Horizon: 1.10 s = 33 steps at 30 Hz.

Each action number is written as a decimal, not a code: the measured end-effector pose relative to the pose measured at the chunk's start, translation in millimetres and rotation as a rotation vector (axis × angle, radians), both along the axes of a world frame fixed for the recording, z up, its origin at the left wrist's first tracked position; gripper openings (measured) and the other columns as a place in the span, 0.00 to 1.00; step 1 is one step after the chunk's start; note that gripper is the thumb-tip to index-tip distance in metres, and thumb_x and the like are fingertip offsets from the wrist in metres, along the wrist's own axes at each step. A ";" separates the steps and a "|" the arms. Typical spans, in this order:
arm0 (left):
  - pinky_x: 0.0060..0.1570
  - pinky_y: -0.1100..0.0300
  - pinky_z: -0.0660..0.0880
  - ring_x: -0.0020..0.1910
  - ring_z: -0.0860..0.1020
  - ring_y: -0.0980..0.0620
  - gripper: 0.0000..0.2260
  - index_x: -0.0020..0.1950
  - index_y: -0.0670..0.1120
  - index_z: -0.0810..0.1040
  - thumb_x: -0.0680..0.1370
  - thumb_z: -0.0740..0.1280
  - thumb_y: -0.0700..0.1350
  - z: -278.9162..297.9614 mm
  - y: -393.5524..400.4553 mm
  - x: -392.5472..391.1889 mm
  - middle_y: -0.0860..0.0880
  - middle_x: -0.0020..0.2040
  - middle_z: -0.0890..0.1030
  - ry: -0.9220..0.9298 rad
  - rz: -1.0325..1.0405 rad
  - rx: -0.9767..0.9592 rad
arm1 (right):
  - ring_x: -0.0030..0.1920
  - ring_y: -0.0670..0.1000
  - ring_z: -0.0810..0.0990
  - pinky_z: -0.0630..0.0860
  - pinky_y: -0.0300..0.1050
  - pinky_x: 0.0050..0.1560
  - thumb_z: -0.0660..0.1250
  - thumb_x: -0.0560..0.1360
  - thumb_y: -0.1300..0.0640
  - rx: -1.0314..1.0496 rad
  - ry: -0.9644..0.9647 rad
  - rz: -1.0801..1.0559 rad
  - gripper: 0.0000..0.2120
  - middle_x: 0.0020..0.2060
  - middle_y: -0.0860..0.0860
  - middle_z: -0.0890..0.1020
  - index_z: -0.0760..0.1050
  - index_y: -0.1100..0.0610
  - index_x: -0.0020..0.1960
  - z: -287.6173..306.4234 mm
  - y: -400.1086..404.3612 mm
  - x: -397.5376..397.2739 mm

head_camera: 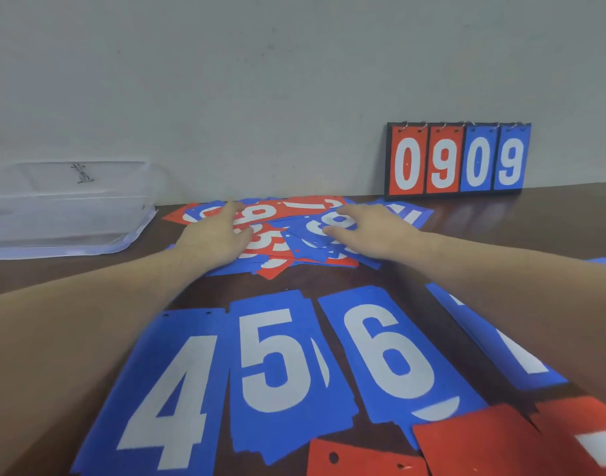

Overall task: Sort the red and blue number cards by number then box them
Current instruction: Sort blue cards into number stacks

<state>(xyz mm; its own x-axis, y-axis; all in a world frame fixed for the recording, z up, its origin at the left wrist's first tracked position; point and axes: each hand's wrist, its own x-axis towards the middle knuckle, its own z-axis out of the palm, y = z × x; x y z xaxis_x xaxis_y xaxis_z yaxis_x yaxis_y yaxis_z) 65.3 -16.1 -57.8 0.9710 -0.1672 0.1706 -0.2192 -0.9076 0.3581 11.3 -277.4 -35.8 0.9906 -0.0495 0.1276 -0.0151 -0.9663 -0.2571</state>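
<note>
A loose heap of red and blue number cards (287,214) lies at the far middle of the brown table. My left hand (215,235) rests flat on the heap's left side, fingers straight. My right hand (370,231) lies flat on the heap's right side, fingers touching a blue card with an 8. Nearer to me, blue cards lie in a row: 4 (164,393), 5 (277,365), 6 (390,352) and a partly hidden 7 (521,359) under my right forearm. Red cards (483,444) lie at the bottom right.
A clear plastic box (64,207) stands at the far left against the wall. A ring-bound scoreboard (457,159) reading 0909 leans on the wall at the far right. The grey wall closes off the table's back edge.
</note>
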 end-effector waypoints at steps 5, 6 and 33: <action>0.58 0.49 0.75 0.61 0.76 0.45 0.19 0.70 0.53 0.70 0.81 0.60 0.58 -7.8 2.3 -2.1 0.48 0.66 0.77 -0.152 -0.003 -0.025 | 0.72 0.57 0.71 0.71 0.53 0.68 0.59 0.73 0.24 0.044 0.073 -0.048 0.41 0.74 0.51 0.71 0.62 0.45 0.79 -7.3 3.2 13.1; 0.58 0.50 0.74 0.60 0.76 0.46 0.18 0.68 0.52 0.72 0.81 0.60 0.59 -7.3 1.6 -3.7 0.47 0.65 0.77 -0.182 0.002 -0.010 | 0.71 0.56 0.72 0.71 0.52 0.66 0.60 0.72 0.24 0.048 0.079 -0.053 0.41 0.73 0.51 0.72 0.63 0.46 0.78 -8.5 3.8 13.8; 0.53 0.62 0.76 0.55 0.75 0.55 0.29 0.74 0.57 0.66 0.76 0.74 0.48 3.8 12.1 -28.2 0.56 0.62 0.74 -0.221 -0.109 -0.534 | 0.67 0.51 0.75 0.75 0.53 0.61 0.73 0.75 0.44 0.126 -0.287 0.173 0.42 0.77 0.47 0.65 0.52 0.39 0.80 -18.9 6.5 -5.8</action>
